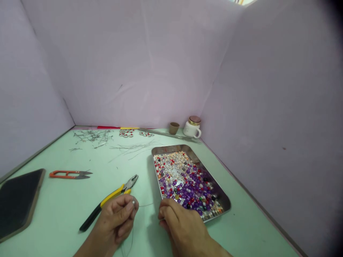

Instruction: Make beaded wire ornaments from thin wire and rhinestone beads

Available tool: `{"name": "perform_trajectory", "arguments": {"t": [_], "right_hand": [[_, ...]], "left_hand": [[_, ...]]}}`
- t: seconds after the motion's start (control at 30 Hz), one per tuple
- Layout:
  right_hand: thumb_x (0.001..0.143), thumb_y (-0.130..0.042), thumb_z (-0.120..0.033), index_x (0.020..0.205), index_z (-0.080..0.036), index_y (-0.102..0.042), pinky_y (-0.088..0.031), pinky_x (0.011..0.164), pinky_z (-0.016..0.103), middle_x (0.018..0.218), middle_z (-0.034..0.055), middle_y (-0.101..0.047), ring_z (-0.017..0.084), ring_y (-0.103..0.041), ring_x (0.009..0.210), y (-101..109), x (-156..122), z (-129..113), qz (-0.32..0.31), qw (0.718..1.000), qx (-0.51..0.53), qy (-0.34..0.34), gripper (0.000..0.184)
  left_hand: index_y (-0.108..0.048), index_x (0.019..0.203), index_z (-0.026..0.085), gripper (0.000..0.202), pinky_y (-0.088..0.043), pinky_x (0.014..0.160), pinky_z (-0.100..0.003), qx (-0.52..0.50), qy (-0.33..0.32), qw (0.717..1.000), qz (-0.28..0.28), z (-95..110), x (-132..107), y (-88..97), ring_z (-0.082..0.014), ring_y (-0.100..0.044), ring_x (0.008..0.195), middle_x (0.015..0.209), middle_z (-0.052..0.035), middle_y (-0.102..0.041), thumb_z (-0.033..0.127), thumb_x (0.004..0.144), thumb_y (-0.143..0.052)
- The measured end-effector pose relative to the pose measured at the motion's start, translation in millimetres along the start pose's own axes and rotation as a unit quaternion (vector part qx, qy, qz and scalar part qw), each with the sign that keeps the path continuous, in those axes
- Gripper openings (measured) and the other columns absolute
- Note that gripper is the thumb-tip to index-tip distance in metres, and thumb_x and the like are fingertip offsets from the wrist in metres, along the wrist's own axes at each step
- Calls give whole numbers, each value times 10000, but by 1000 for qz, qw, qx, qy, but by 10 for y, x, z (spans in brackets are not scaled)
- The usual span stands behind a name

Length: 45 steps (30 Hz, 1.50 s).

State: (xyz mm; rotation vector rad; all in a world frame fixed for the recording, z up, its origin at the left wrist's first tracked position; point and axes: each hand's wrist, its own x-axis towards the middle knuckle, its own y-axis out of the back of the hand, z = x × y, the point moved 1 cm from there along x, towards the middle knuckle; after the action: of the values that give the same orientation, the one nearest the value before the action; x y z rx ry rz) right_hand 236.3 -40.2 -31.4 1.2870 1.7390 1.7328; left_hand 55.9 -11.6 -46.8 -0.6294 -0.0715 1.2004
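Observation:
My left hand (115, 219) is closed, with thumb and forefinger pinching a small white bead (133, 202) strung on a thin wire (146, 205). The wire runs right from the bead to my right hand (184, 223), and loose lengths hang below the left fingers. The right fingers are pinched together at the wire's other end; their tips are partly hidden. That hand is at the near left corner of a metal tray (207, 171) full of mixed beads (190, 191), many purple. Pliers (108, 197) with yellow and black handles lie just behind my left hand.
Orange-handled thread snips (71, 174) and a dark flat tablet-like object (18, 203) lie at left. Toward the back are wire scraps (93, 136), beaded wire pieces (126, 133), a brown cup (174, 128) and a lidded white mug (192, 128). Pale walls enclose the table.

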Motion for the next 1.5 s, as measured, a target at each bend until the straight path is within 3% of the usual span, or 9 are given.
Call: {"name": "perform_trajectory", "arguments": {"t": [0.33, 0.47, 0.57, 0.63, 0.73, 0.77, 0.87, 1.3, 1.5], "right_hand": [[769, -387, -59, 834, -179, -469, -370, 519, 235, 854, 44, -585, 155, -559, 702, 124, 56, 322, -27, 997, 5, -77, 159], [778, -382, -84, 791, -178, -515, -405, 609, 293, 781, 67, -599, 188, -515, 735, 172, 79, 237, 89, 993, 51, -53, 163], [774, -432, -145, 772, -183, -550, -426, 614, 309, 740, 58, -600, 175, -522, 694, 65, 123, 32, 127, 962, 234, -64, 125], [751, -497, -230, 728, -181, -554, -430, 491, 261, 641, 24, -557, 140, -507, 566, -95, 202, -80, 69, 880, 439, -170, 79], [606, -661, -344, 676, -161, -540, -356, 339, 181, 557, -20, -500, 89, -438, 450, -346, 356, -170, 22, 654, 682, -326, 230], [562, -700, -344, 682, -151, -550, -357, 342, 169, 572, -19, -512, 79, -436, 457, -402, 403, -179, 35, 605, 718, -342, 271], [540, -740, -325, 724, -126, -601, -393, 393, 161, 609, -11, -537, 57, -443, 477, -487, 484, -168, 74, 543, 760, -349, 304], [534, -768, -261, 753, -106, -650, -453, 532, 216, 646, 34, -628, 72, -530, 511, -511, 408, -139, 50, 511, 784, -348, 294], [559, -748, -277, 697, -113, -623, -456, 507, 209, 643, 33, -614, 79, -525, 516, -467, 419, -146, 47, 513, 793, -325, 248]], "left_hand": [[-520, 674, 143, 239, -73, 348, -165, 61, 12, 997, 37, 16, 43, 51, 2, -154, 352, 466, 84, -323, 369, 706, -594], [-507, 649, 138, 225, -88, 352, -161, 51, -10, 997, 49, 78, 107, 121, -1, -159, 366, 481, 78, -345, 336, 719, -588], [-499, 633, 143, 217, -102, 346, -152, 30, -36, 997, 69, 161, 166, 122, -10, -167, 363, 446, 83, -338, 323, 727, -575], [-496, 627, 145, 220, -108, 339, -146, 26, -48, 995, 80, 207, 204, 94, -13, -167, 352, 414, 86, -334, 327, 731, -565], [-486, 603, 143, 252, -117, 328, -149, 50, -38, 994, 86, 225, 242, 46, -14, -183, 321, 360, 87, -331, 349, 732, -554], [-484, 596, 142, 264, -116, 324, -151, 62, -31, 994, 85, 217, 246, 37, -16, -187, 308, 339, 89, -323, 358, 733, -549], [-485, 589, 140, 280, -121, 311, -159, 88, -27, 992, 83, 174, 239, 40, -18, -194, 283, 311, 86, -329, 375, 728, -545], [-492, 579, 137, 260, -171, 299, -142, 100, -64, 988, 104, 168, 217, 73, -15, -256, 288, 355, 81, -385, 341, 713, -583], [-522, 630, 136, 217, -225, 305, -142, 120, -124, 971, 165, 241, 135, 51, -13, -318, 303, 467, 59, -503, 326, 707, -592]]}}
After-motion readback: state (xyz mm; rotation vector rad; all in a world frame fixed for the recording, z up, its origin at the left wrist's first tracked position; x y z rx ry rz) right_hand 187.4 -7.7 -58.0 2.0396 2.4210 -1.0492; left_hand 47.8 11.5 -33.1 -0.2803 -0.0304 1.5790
